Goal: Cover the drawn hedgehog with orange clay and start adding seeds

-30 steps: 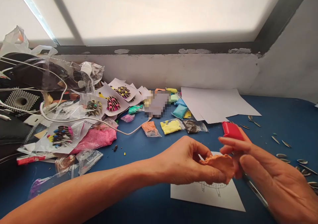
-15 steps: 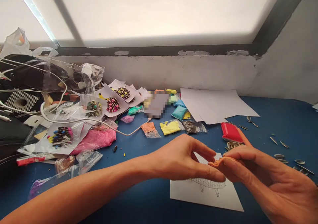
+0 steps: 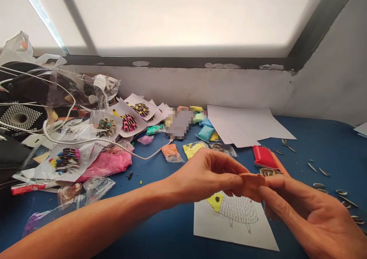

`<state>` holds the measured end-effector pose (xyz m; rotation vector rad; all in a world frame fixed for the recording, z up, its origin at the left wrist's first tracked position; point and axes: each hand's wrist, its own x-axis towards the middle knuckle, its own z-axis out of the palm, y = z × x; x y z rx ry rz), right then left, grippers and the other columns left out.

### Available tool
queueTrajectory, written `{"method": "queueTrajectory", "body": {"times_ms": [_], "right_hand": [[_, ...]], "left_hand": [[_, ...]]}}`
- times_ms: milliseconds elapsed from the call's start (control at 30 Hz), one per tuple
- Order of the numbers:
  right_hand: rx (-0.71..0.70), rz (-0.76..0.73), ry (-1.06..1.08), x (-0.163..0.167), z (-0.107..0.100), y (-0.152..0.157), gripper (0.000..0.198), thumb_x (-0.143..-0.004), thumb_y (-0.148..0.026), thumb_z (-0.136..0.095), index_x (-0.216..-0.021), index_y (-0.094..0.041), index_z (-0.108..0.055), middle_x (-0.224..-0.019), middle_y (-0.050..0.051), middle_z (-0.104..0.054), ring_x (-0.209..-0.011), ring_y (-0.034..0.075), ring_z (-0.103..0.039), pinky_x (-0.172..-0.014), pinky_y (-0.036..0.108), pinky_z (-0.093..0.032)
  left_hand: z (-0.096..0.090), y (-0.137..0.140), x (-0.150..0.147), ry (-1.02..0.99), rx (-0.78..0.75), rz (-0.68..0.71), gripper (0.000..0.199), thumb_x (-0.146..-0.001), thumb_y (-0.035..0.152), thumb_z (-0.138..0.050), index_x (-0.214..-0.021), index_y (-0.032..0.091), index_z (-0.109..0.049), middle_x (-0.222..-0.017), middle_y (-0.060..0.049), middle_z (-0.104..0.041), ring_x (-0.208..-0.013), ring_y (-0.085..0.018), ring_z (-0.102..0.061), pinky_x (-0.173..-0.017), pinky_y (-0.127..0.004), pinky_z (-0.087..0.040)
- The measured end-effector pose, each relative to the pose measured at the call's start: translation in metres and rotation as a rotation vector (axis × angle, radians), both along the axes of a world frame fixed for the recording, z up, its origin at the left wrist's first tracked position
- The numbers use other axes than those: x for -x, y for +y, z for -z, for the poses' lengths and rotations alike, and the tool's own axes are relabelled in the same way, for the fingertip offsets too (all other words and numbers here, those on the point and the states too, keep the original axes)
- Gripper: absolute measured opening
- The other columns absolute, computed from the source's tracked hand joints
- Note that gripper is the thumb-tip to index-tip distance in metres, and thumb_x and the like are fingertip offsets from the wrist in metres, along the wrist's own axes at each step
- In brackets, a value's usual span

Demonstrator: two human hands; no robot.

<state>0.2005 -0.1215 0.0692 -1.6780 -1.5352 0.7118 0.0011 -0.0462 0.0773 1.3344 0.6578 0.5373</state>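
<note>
A flattened piece of orange modelling clay is stretched between my two hands, above a sheet of paper. My left hand pinches its left edge between thumb and fingers. The right edge is pinched by my right hand. Below lies the white drawing sheet with an outlined animal, its body filled with small marks. Its head is covered in yellow clay with a dark round eye. My hands hide the top of the sheet.
Sunflower seeds and a red clay packet lie at the right. Bagged clay, such as an orange packet, sits behind. Blank paper rests near the wall. Finished seed-covered pictures, plastic bags and a white cable crowd the left.
My left hand has closed onto the left edge of the orange clay, which now shows as a broad flat piece. More of the drawing, including the yellow head, is visible.
</note>
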Motion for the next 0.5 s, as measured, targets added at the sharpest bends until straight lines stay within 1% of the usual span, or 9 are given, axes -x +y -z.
{"method": "queueTrajectory", "body": {"times_ms": [33, 100, 167, 233, 300, 400, 433, 467, 500], "right_hand": [[-0.014, 0.007, -0.011, -0.0018, 0.0023, -0.0001, 0.033, -0.075, -0.063, -0.067, -0.082, -0.032, -0.076, -0.078, -0.001, -0.073, -0.073, 0.02, -0.071, -0.054, 0.023, -0.057], [-0.035, -0.003, -0.037, -0.0046, 0.0062, -0.0004, 0.03, -0.077, -0.06, -0.067, -0.088, -0.034, -0.076, -0.078, -0.002, -0.073, -0.07, 0.019, -0.07, -0.053, 0.022, -0.056], [-0.037, -0.089, -0.044, -0.0042, 0.0076, -0.0014, 0.028, -0.079, -0.058, -0.066, -0.087, -0.033, -0.075, -0.074, -0.002, -0.072, -0.064, 0.017, -0.067, -0.053, 0.022, -0.056], [-0.023, -0.097, -0.035, -0.001, 0.0061, -0.0031, 0.03, -0.079, -0.06, -0.065, -0.083, -0.032, -0.074, -0.068, -0.002, -0.068, -0.062, 0.017, -0.065, -0.051, 0.022, -0.053], [-0.004, -0.025, -0.018, 0.0024, 0.0035, -0.0047, 0.036, -0.082, -0.065, -0.059, -0.08, -0.032, -0.072, -0.062, -0.001, -0.063, -0.064, 0.018, -0.064, -0.05, 0.023, -0.051], [-0.009, 0.105, -0.024, 0.0025, 0.0025, -0.0042, 0.046, -0.087, -0.069, -0.047, -0.083, -0.032, -0.073, -0.059, 0.001, -0.061, -0.073, 0.02, -0.066, -0.063, 0.026, -0.054], [-0.034, 0.104, -0.022, 0.0012, 0.0032, -0.0033, 0.046, -0.087, -0.069, -0.047, -0.086, -0.032, -0.073, -0.06, 0.001, -0.063, -0.072, 0.02, -0.067, -0.066, 0.027, -0.055], [-0.083, 0.109, -0.025, -0.0001, 0.0041, -0.0021, 0.045, -0.087, -0.068, -0.048, -0.089, -0.031, -0.074, -0.062, 0.001, -0.065, -0.067, 0.019, -0.066, -0.065, 0.028, -0.056], [-0.137, 0.08, -0.021, -0.0012, 0.0049, -0.0009, 0.042, -0.084, -0.067, -0.053, -0.09, -0.031, -0.074, -0.062, 0.0, -0.066, -0.055, 0.017, -0.062, -0.056, 0.027, -0.055]], "left_hand": [[0.0004, -0.0003, 0.0005, 0.033, -0.031, 0.019, 0.028, -0.08, 0.025, -0.069, -0.105, 0.012, -0.074, -0.088, -0.009, -0.073, -0.081, -0.017, -0.065, -0.066, -0.024, -0.048], [0.0023, -0.0013, 0.0013, 0.08, -0.105, 0.05, 0.033, -0.08, 0.028, -0.073, -0.111, 0.016, -0.073, -0.1, -0.009, -0.074, -0.093, -0.02, -0.067, -0.071, -0.025, -0.05], [0.005, -0.0022, 0.0018, 0.05, -0.114, 0.083, 0.033, -0.081, 0.036, -0.074, -0.108, 0.017, -0.074, -0.104, -0.008, -0.074, -0.1, -0.021, -0.067, -0.078, -0.027, -0.051], [0.0076, -0.0019, 0.0019, -0.014, -0.041, 0.103, 0.032, -0.086, 0.042, -0.07, -0.1, 0.013, -0.074, -0.097, -0.009, -0.075, -0.095, -0.019, -0.068, -0.077, -0.026, -0.051], [0.0089, -0.0001, 0.0019, -0.015, -0.023, 0.073, 0.032, -0.087, 0.042, -0.069, -0.095, 0.011, -0.073, -0.089, -0.009, -0.074, -0.083, -0.016, -0.067, -0.069, -0.023, -0.049], [0.0078, 0.0042, 0.002, -0.002, -0.063, 0.024, 0.029, -0.086, 0.039, -0.069, -0.09, 0.01, -0.072, -0.078, -0.006, -0.07, -0.072, -0.012, -0.063, -0.061, -0.021, -0.045], [0.0072, 0.0056, 0.0019, -0.009, -0.063, 0.012, 0.028, -0.087, 0.038, -0.069, -0.089, 0.01, -0.071, -0.077, -0.006, -0.069, -0.071, -0.012, -0.062, -0.061, -0.021, -0.046], [0.0068, 0.0066, 0.0017, -0.011, -0.058, -0.009, 0.028, -0.087, 0.038, -0.068, -0.087, 0.011, -0.07, -0.077, -0.006, -0.069, -0.07, -0.012, -0.063, -0.061, -0.021, -0.047], [0.0068, 0.0073, 0.0014, -0.006, -0.047, -0.032, 0.027, -0.087, 0.037, -0.068, -0.086, 0.011, -0.069, -0.078, -0.006, -0.07, -0.07, -0.012, -0.064, -0.061, -0.021, -0.048]]}}
